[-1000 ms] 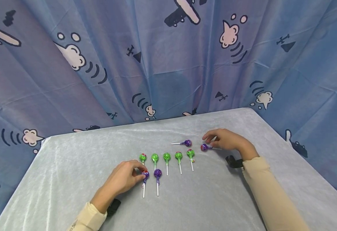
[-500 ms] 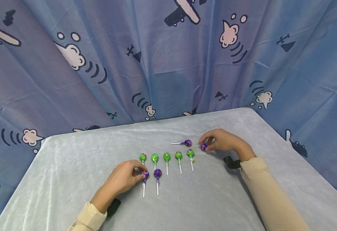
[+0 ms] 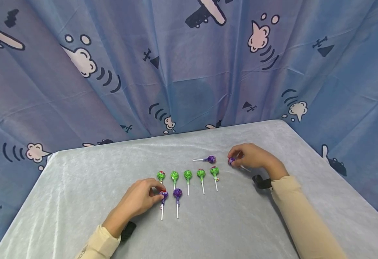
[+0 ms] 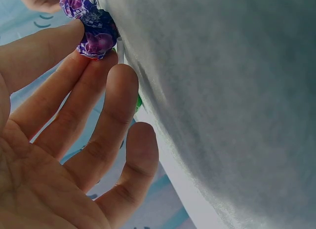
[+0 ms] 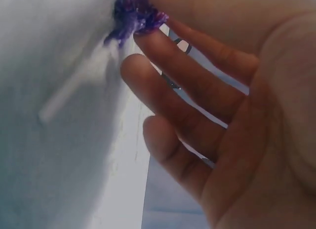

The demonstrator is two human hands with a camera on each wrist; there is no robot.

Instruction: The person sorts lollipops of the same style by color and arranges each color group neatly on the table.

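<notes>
In the head view my left hand (image 3: pixel 138 198) pinches the wrapped head of a purple lollipop (image 3: pixel 163 194), whose white stick points toward me. The left wrist view shows that purple wrapper (image 4: pixel 98 36) between thumb and fingertips. Farther back on the right, my right hand (image 3: pixel 253 156) pinches another purple lollipop (image 3: pixel 230 160) by its head. Its white stick (image 5: pixel 66 95) sticks out near the cloth in the right wrist view. Beside the left hand lies a third purple lollipop (image 3: pixel 177 193). One more purple lollipop (image 3: pixel 211 159) lies sideways, left of the right hand.
Several green lollipops stretch in a row across the middle, from a leftmost one (image 3: pixel 161 175) to a rightmost one (image 3: pixel 214 171). Pale grey cloth (image 3: pixel 228 223) covers the table. A blue printed curtain (image 3: pixel 192 97) hangs behind its back edge.
My right thumb and fingers have come together on the purple lollipop's head, and its stick now slants more toward me. My left hand has stayed on its lollipop.
</notes>
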